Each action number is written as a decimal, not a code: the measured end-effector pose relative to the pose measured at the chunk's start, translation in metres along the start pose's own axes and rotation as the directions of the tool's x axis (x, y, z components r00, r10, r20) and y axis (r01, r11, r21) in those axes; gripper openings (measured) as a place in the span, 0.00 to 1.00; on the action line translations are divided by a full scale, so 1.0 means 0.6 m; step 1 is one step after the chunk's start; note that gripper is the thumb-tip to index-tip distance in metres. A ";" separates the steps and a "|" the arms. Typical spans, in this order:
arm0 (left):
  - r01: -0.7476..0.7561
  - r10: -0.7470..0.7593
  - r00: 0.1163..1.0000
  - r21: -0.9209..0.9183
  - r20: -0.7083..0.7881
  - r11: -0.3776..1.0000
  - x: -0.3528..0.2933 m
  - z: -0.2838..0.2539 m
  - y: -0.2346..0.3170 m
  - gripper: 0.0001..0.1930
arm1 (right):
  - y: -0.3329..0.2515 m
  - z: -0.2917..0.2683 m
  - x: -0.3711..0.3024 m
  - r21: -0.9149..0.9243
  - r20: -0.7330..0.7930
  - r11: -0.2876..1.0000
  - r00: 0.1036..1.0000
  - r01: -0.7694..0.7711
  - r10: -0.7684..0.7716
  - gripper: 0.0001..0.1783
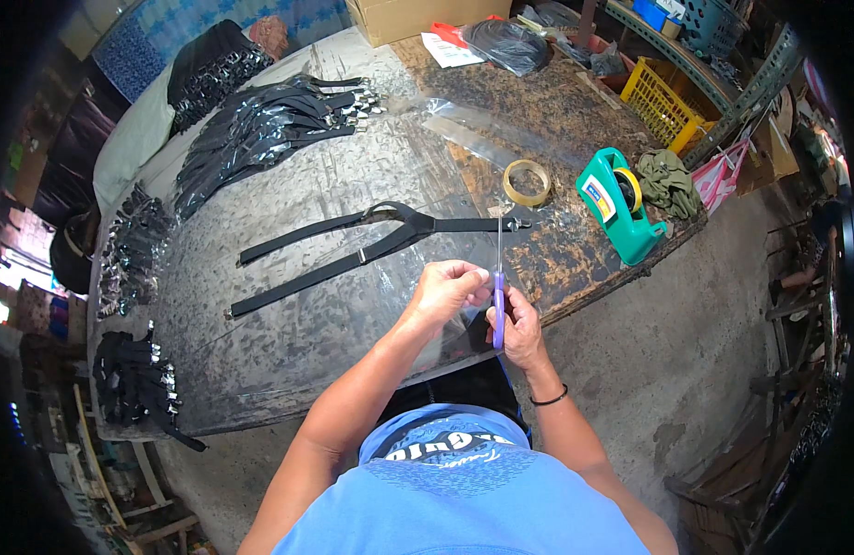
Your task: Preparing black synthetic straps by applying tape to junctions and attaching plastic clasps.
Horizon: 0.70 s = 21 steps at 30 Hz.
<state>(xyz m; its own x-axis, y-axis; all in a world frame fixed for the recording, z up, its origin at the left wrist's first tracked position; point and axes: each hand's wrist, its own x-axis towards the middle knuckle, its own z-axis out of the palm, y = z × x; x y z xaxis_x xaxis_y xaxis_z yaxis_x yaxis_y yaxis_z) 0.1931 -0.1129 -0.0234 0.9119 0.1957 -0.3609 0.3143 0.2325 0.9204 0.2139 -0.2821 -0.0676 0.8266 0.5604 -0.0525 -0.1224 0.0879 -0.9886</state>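
My right hand (516,326) is closed round the purple handle of a pair of scissors (499,305), whose thin blade points away from me. Close beside it, my left hand (448,294) is closed, thumb and fingers pinched together near the scissors; what they hold, if anything, is too small or clear to name. Just beyond both hands lies a pair of black Y-shaped suspenders (390,242), its two straps spread to the left and its single clipped end to the right. A roll of tan tape (527,183) rests past that end.
A green tape dispenser (621,205) and a crumpled olive cloth (668,181) sit on the table's right. Piles of black suspenders (265,129) line the far left. Clear plastic sleeves (473,139) lie behind the tape. A yellow crate (663,104) and cardboard box (427,18) stand farther back.
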 end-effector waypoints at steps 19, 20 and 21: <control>-0.376 0.292 0.906 -0.267 -0.306 0.887 -0.045 -0.114 0.005 0.12 | -0.045 -0.230 0.087 -0.946 -0.194 0.322 0.865 -0.040 -0.463 0.12; -0.385 0.295 0.903 -0.285 -0.312 0.878 -0.048 -0.114 0.010 0.12 | -0.049 -0.238 0.096 -0.949 -0.206 0.305 0.879 -0.073 -0.430 0.11; -0.396 0.296 0.897 -0.298 -0.328 0.869 -0.055 -0.118 0.015 0.11 | -0.057 -0.236 0.108 -0.952 -0.232 0.284 0.881 -0.117 -0.413 0.11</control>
<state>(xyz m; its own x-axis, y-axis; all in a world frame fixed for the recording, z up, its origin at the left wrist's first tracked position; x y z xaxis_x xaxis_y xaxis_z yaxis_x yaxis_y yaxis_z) 0.1468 -0.0497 -0.0141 0.8245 0.5568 -0.1002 -0.1666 0.4082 0.8976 0.3492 -0.3657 -0.0571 0.9059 0.2667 0.3289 0.3912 -0.8246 -0.4088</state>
